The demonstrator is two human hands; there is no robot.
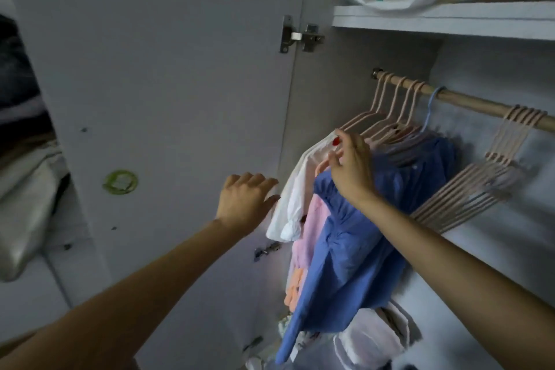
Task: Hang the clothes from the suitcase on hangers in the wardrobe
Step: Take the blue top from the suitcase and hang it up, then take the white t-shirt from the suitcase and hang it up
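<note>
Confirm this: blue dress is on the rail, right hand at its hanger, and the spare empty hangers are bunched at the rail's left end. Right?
Not quite. In the head view the empty hangers are bunched towards the rail's right, not its left end. The right hand is at the blue dress's hanger, as you said.
</note>
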